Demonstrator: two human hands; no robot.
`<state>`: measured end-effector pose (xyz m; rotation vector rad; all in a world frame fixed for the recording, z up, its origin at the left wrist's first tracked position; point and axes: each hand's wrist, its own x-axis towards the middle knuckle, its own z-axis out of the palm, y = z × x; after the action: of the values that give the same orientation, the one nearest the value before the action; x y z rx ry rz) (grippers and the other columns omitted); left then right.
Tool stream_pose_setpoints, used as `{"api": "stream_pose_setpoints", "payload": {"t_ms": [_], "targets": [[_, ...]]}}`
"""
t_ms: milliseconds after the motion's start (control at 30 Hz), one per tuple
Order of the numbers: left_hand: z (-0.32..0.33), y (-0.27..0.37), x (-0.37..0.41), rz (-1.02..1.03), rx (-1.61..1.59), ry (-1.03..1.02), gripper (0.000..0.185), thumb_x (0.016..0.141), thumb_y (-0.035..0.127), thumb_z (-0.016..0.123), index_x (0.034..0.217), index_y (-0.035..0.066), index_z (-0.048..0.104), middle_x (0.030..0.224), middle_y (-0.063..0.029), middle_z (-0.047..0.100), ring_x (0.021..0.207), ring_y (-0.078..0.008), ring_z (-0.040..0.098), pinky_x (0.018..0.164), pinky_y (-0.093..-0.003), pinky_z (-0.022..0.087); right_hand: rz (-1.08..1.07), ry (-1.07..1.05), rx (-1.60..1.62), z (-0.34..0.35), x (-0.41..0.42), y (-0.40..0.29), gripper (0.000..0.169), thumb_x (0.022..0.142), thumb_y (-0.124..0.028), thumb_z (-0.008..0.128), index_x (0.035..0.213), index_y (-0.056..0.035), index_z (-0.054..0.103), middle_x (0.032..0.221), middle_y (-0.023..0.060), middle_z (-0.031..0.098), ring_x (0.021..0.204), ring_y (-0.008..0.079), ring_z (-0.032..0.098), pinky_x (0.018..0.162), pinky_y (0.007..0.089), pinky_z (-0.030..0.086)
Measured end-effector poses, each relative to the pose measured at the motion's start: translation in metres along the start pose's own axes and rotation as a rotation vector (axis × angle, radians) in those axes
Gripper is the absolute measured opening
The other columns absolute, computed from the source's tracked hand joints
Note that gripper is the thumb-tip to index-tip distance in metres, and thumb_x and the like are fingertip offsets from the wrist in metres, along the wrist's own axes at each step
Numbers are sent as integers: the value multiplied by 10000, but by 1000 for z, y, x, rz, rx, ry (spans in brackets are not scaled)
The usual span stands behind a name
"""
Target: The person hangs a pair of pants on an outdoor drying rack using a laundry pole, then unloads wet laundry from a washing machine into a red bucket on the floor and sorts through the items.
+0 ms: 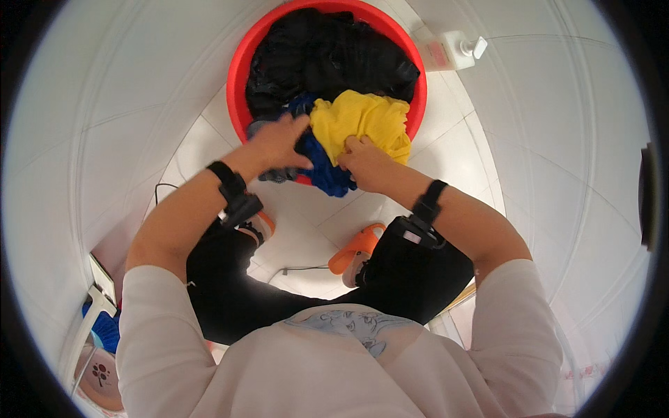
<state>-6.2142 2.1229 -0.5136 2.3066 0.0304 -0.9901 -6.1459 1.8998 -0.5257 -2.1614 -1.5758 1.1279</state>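
Note:
A red plastic basin [238, 68] holds heaped clothes in front of me. Black garments [334, 55] fill its far part, and a crumpled yellow garment [360, 117] lies nearer on the right. Dark blue fabric [326, 172] and grey fabric [279, 175] hang over the near rim. My left hand [279, 143], slightly blurred, is above the blue and grey fabric, thumb and fingers apart. With curled fingers, my right hand [367, 163] grips the near edge of the yellow garment, right beside the blue fabric.
A white pump bottle [452, 51] stands right of the basin, close to the wall. On the tiled floor [298, 224] are my feet in orange slippers [358, 248], with a thin cable [306, 268] between them. A pinkish basin [99, 379] is at lower left.

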Motion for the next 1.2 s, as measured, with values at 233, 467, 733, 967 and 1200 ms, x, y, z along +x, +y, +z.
{"api": "stream_pose_setpoints", "payload": {"t_ms": [233,467,733,967,1200], "targets": [[53,26,4,-44,149,-123,589,729,170,701,1165,40,328,1090,-308,450,949,-424,549,789,-450,480,131,73,-173,30,26,5,183,748,-66,579,881,-58,706,1095,140,488,1020,313,483,831,343,483],[76,8,38,-129,263,-6,430,763,109,645,1107,-18,420,1037,-290,474,926,-404,564,761,-439,500,188,95,-210,35,36,1,188,744,-70,593,898,-50,698,1076,144,499,1025,313,484,818,333,494],[107,2,60,-376,89,303,280,872,104,484,1106,-51,492,1002,-237,519,854,-379,585,715,-434,519,298,79,40,-51,58,0,478,717,-247,701,1143,-74,571,1150,182,498,1091,334,478,837,394,460],[89,12,32,-194,270,230,304,909,116,444,1173,-32,460,1023,-222,511,888,-348,586,734,-398,527,482,515,-433,-84,145,79,1077,579,-523,763,1401,-42,261,1212,228,519,1114,361,516,923,436,409],[89,16,22,-158,223,310,364,837,52,502,1193,18,434,1089,-224,474,960,-353,556,779,-390,513,470,260,-132,-80,157,76,533,705,-206,618,1201,-44,506,1001,228,628,943,362,612,830,436,484]]}}
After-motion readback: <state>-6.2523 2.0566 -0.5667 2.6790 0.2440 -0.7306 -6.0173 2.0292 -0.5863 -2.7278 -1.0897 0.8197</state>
